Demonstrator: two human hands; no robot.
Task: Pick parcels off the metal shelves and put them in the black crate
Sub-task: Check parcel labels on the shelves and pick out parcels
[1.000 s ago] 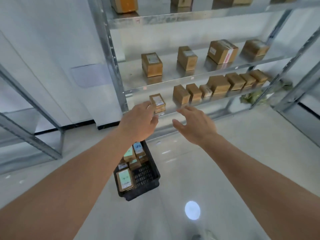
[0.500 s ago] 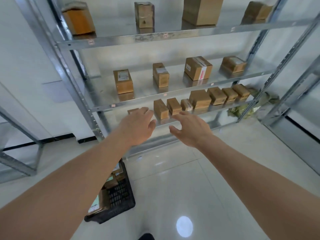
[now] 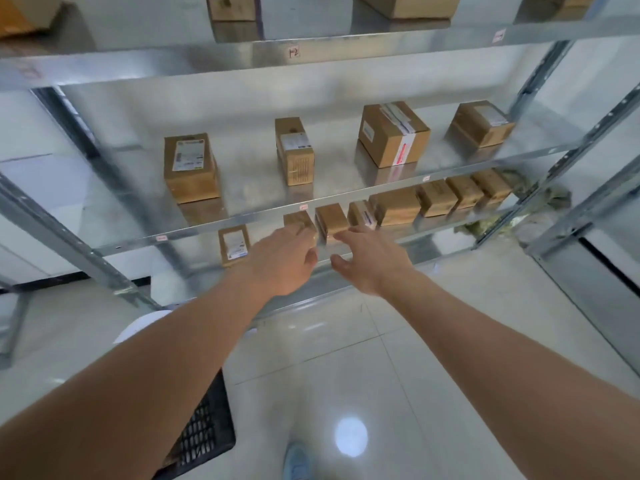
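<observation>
Brown cardboard parcels stand on the metal shelves (image 3: 346, 199). My left hand (image 3: 282, 259) reaches with straight fingers toward a small parcel (image 3: 298, 219) on the low shelf, its fingertips at the box's front. My right hand (image 3: 372, 259) is open beside it, fingers stretched toward the neighbouring small parcel (image 3: 331, 219). Neither hand holds anything. A labelled flat parcel (image 3: 234, 244) lies left of my left hand. Only a corner of the black crate (image 3: 204, 434) shows on the floor under my left forearm.
The middle shelf carries a labelled box (image 3: 191, 166), a narrow box (image 3: 294, 150), a taped larger box (image 3: 393, 133) and another (image 3: 481, 123). Several more parcels (image 3: 436, 199) line the low shelf to the right. A second rack's upright (image 3: 585, 216) stands at right. The floor is glossy tile.
I have stepped closer to the shelves, and both hands have moved forward to the low shelf's small parcels. The crate has slid down to the lower left of the view.
</observation>
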